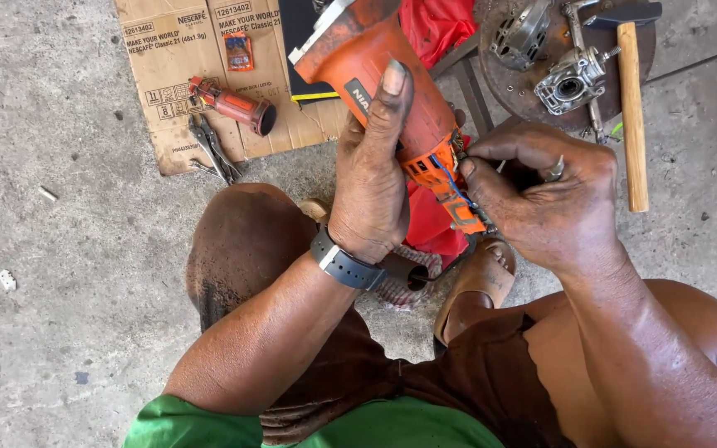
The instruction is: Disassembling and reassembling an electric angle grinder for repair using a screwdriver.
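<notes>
The left hand (368, 178) wraps its grip tight around the orange power tool (375, 62), held up over the person's knees. The right hand (545, 199) pinches shut at the tool's open back end — on blue wires (450, 178) there. A hammer (632, 108) lies on the floor nearby.
</notes>
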